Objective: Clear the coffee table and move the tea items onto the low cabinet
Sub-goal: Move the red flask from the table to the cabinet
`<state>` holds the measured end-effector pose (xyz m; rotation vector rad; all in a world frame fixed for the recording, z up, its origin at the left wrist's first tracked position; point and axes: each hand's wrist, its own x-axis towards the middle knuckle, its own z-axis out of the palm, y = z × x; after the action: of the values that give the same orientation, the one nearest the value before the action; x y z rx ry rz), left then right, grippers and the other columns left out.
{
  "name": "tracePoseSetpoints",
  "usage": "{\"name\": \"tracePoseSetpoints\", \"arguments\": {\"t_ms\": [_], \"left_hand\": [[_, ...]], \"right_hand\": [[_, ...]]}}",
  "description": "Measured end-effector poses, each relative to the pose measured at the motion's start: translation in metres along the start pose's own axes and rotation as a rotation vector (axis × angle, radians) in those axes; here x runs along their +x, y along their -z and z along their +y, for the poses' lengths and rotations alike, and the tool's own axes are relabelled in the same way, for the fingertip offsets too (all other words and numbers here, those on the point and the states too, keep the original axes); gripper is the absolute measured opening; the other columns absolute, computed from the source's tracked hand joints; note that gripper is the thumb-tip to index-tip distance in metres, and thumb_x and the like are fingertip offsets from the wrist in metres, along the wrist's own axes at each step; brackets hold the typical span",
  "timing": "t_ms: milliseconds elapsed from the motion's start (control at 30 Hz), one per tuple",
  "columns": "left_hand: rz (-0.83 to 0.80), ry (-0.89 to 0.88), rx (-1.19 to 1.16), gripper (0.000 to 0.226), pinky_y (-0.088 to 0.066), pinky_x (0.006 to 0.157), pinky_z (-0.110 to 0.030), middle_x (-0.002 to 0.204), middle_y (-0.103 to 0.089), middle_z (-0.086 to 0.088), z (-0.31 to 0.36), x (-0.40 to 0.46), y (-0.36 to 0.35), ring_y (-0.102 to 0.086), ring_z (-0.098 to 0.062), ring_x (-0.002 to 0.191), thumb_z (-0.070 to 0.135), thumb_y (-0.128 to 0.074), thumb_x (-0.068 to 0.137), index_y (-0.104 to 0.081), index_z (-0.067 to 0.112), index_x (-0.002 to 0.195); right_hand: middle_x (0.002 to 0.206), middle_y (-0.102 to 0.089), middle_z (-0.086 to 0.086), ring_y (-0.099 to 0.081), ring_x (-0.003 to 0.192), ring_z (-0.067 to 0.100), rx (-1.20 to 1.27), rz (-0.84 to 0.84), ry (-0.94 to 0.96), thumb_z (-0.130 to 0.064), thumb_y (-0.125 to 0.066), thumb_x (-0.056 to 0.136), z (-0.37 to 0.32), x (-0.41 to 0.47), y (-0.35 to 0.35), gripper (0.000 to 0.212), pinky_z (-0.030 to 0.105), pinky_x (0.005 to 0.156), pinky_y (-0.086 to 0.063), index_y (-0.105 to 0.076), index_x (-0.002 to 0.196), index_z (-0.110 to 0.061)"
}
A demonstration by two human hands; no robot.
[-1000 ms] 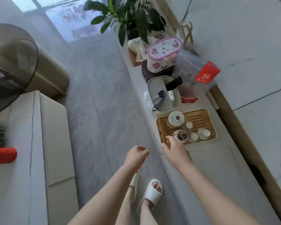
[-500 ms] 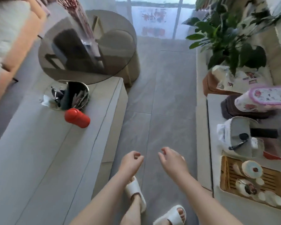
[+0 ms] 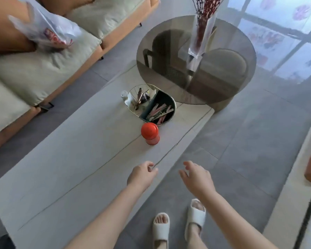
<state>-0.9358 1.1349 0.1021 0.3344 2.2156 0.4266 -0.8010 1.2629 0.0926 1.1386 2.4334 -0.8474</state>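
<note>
A red canister [image 3: 150, 133] with a domed lid stands upright on the pale coffee table [image 3: 70, 162]. Just behind it sits a round divided holder [image 3: 151, 104] with sachets and small packets inside. My left hand [image 3: 142, 175] hovers over the table's near edge, fingers loosely curled, holding nothing. My right hand [image 3: 197, 177] hangs over the floor to the right of the table, fingers apart and empty. Both hands are well short of the canister. The low cabinet [image 3: 294, 186] shows only as a pale edge at the right; the tea tray is out of view.
A round smoked-glass side table [image 3: 196, 60] with a tall vase [image 3: 200, 31] overlaps the coffee table's far end. A sofa [image 3: 43, 60] with a plastic bag [image 3: 45, 35] lies to the left. Grey floor runs between table and cabinet, where my slippered feet [image 3: 178, 225] stand.
The view has swung left from the low cabinet and its tea tray to the coffee table. Both hands came away from the tray empty and now point toward the table.
</note>
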Motion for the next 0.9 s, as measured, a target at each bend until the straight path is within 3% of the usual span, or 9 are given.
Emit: {"name": "tracePoseSetpoints", "arguments": {"t_ms": [167, 333, 533, 733, 800, 900], "left_hand": [[0.074, 0.076, -0.104, 0.041, -0.044, 0.086, -0.027, 0.107, -0.062, 0.003, 0.014, 0.044, 0.023, -0.060, -0.020, 0.106, 0.037, -0.056, 0.088, -0.055, 0.022, 0.126], [0.121, 0.108, -0.133, 0.047, -0.043, 0.093, -0.030, 0.130, -0.058, -0.005, 0.037, 0.100, 0.028, -0.054, -0.023, 0.118, 0.035, -0.057, 0.089, -0.049, 0.022, 0.133], [0.185, 0.171, -0.245, 0.054, -0.039, 0.101, -0.034, 0.138, -0.049, -0.012, 0.043, 0.161, 0.030, -0.047, -0.027, 0.125, 0.031, -0.059, 0.089, -0.043, 0.016, 0.138], [0.143, 0.211, -0.271, 0.054, -0.035, 0.100, -0.028, 0.141, -0.049, -0.009, 0.027, 0.202, 0.028, -0.045, -0.025, 0.129, 0.028, -0.058, 0.090, -0.042, 0.016, 0.140], [0.114, 0.213, -0.292, 0.049, -0.036, 0.093, -0.025, 0.138, -0.053, -0.007, 0.020, 0.215, 0.028, -0.048, -0.024, 0.126, 0.027, -0.058, 0.091, -0.046, 0.016, 0.137], [0.085, 0.226, -0.302, 0.048, -0.038, 0.094, -0.027, 0.137, -0.055, -0.006, 0.013, 0.228, 0.029, -0.050, -0.025, 0.125, 0.030, -0.056, 0.092, -0.046, 0.018, 0.137]], "right_hand": [[0.130, -0.057, 0.002, -0.050, 0.120, 0.023, -0.060, -0.105, 0.099, -0.040, -0.037, 0.096, -0.022, 0.068, 0.015, 0.043, 0.036, 0.100, -0.037, -0.043, 0.133, -0.019], [0.131, -0.054, 0.004, -0.050, 0.120, 0.024, -0.115, -0.177, 0.196, -0.039, -0.040, 0.095, -0.037, 0.138, 0.025, 0.044, 0.038, 0.100, -0.039, -0.042, 0.134, -0.019], [0.144, -0.040, 0.005, -0.043, 0.127, 0.024, -0.137, -0.246, 0.302, -0.038, -0.053, 0.091, -0.057, 0.209, 0.013, 0.060, 0.038, 0.097, -0.044, -0.028, 0.143, -0.020], [0.149, -0.024, 0.000, -0.029, 0.134, 0.027, -0.121, -0.284, 0.450, -0.039, -0.069, 0.079, -0.080, 0.242, -0.021, 0.086, 0.042, 0.097, -0.046, -0.016, 0.146, -0.026], [0.152, -0.018, -0.001, -0.023, 0.138, 0.028, -0.167, -0.281, 0.485, -0.039, -0.071, 0.077, -0.086, 0.249, -0.031, 0.092, 0.043, 0.096, -0.047, -0.011, 0.146, -0.028], [0.152, -0.017, -0.002, -0.020, 0.138, 0.028, -0.254, -0.273, 0.545, -0.039, -0.073, 0.075, -0.091, 0.255, -0.046, 0.096, 0.044, 0.098, -0.046, -0.009, 0.146, -0.029]]}}
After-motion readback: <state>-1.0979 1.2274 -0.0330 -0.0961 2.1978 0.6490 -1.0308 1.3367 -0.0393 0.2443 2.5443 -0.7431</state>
